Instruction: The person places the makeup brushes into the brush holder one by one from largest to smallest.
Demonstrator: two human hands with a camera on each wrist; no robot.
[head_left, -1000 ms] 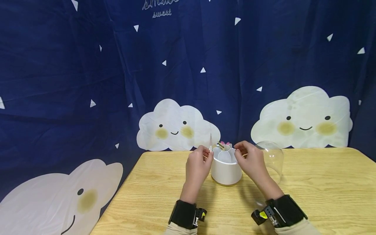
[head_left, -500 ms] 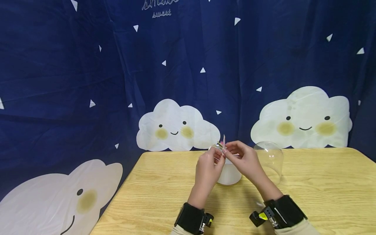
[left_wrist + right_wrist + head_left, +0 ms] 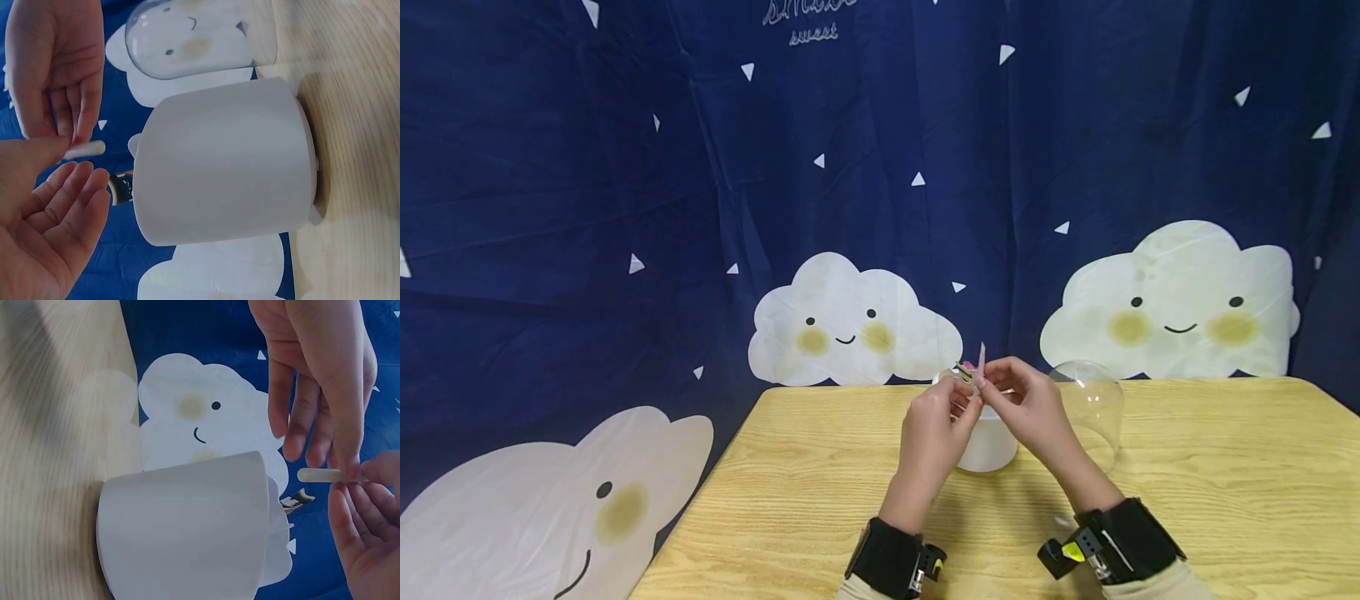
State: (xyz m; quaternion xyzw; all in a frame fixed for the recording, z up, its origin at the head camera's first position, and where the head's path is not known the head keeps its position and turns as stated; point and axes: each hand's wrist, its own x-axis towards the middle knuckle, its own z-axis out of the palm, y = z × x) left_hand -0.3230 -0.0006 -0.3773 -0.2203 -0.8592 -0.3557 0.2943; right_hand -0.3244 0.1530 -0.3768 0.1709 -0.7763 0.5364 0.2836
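Both hands meet just in front of a white round holder. In the head view, my left hand (image 3: 931,429) and my right hand (image 3: 1033,410) pinch a slim white stick (image 3: 982,360) with a pointed tip, held upright. Its rounded lower end (image 3: 309,475) sticks out towards the table in the right wrist view, with thumbs and fingertips of both hands around the upper part. The white holder (image 3: 225,162) stands upright on the wood table, just beyond the hands. A black-and-gold piece (image 3: 122,189) pokes out of its top. The hands hide much of the holder in the head view.
To the right of the holder stands a clear dome cover (image 3: 1099,417), hard to see against the background. The wooden table (image 3: 820,467) ends at a dark blue curtain (image 3: 880,208) printed with smiling clouds.
The left hand has moved right with the stick, from the holder's left side to in front of it. The right fingers, apart from it before, have closed onto the stick.
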